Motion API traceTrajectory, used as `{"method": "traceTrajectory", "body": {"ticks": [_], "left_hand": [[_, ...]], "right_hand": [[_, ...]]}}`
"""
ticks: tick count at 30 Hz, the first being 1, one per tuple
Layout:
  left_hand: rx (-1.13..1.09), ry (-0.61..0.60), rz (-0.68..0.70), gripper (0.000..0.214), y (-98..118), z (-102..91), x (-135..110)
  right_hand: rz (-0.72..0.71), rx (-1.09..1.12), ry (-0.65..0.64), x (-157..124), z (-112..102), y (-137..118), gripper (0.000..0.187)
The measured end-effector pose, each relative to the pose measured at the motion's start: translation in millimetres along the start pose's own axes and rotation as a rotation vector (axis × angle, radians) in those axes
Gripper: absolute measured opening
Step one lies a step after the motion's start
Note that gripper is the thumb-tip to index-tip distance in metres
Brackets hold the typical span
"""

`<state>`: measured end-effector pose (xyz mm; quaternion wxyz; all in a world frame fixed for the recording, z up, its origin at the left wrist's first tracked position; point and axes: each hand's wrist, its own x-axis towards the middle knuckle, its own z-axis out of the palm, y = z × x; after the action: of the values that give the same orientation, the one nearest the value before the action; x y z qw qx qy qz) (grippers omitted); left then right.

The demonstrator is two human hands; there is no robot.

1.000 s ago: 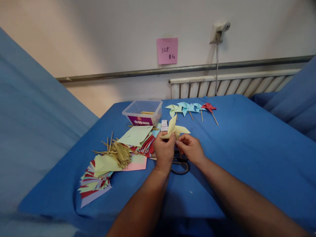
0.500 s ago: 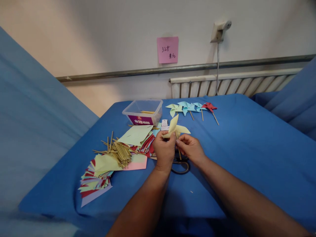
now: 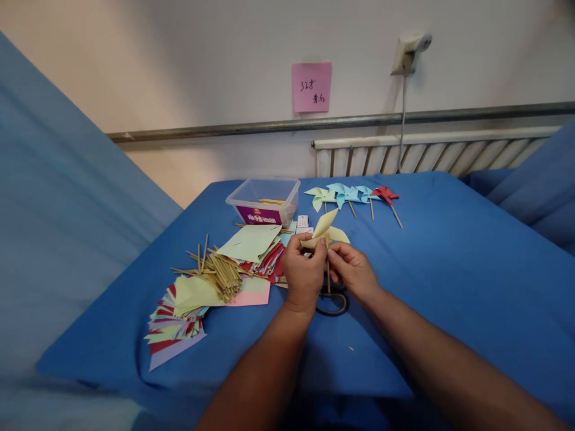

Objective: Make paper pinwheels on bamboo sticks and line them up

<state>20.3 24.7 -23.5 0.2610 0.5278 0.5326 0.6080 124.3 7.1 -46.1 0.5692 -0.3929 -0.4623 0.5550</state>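
Observation:
My left hand [image 3: 304, 272] and my right hand [image 3: 354, 269] are closed side by side above the blue cloth, both pinching a pale yellow paper pinwheel [image 3: 326, 230]. Its thin wooden stick [image 3: 328, 276] hangs down between my two hands. Black scissors [image 3: 332, 302] lie on the cloth just under my hands, partly hidden by them. A row of finished pinwheels [image 3: 353, 196], green, light blue and red, lies farther back on the cloth.
A clear plastic box [image 3: 265, 202] stands at the back left. Left of my hands lie a pile of wooden sticks [image 3: 218, 272] and stacks of coloured paper squares [image 3: 179, 320]. A pink note [image 3: 311, 87] is stuck on the wall above a radiator [image 3: 431, 154].
My hands with the yellow pinwheel have shifted slightly right and up in view, mostly from the head turning. The stick now shows longer between my hands.

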Motion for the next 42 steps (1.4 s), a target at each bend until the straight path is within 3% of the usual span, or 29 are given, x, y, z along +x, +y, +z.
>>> {"method": "traceTrajectory", "body": {"ticks": [17, 42], "left_hand": [[0.027, 0.003, 0.046, 0.023, 4, -2.9, -1], [0.105, 0.017, 0.087, 0.018, 12, -3.1, -3]], "right_hand": [[-0.008, 0.048, -0.037, -1, -2, 1, 0.037], [0.000, 0.031, 0.024, 0, 1, 3, 0.038]]}}
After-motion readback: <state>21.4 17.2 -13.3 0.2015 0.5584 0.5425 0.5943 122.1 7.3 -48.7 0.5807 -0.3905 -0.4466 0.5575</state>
